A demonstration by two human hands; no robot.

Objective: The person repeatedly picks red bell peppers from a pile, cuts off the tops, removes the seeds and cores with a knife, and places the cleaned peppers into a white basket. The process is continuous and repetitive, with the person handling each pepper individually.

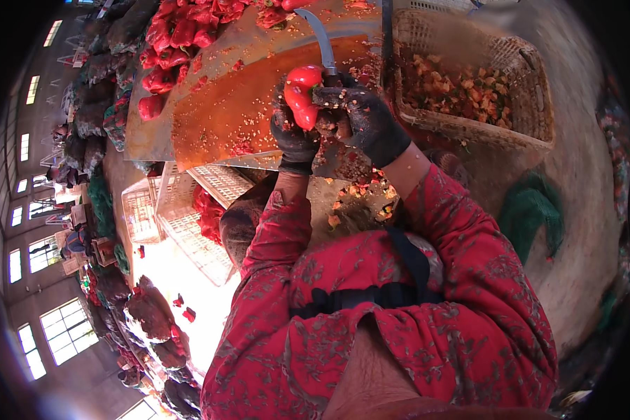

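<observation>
My left hand (294, 137), in a dark, seed-flecked glove, grips a glossy red bell pepper (302, 93) above the work table (226, 113). A knife with a curved, hooked blade (323, 43) is in my right hand (370, 118), which wears a similar glove. Its blade points away from me, past the pepper, and the handle is mostly hidden by my fingers. The fingers of that hand also touch the pepper's right side. Wet orange juice and scattered seeds cover the tabletop beneath.
Red peppers (181, 34) are heaped at the table's far left. A plastic crate (478, 125) of pepper cores stands at right, near a green mesh sack (530, 210). Below the table's left edge, another crate (194, 236) sits beside red peppers (207, 212). Full sacks (92, 113) line the left.
</observation>
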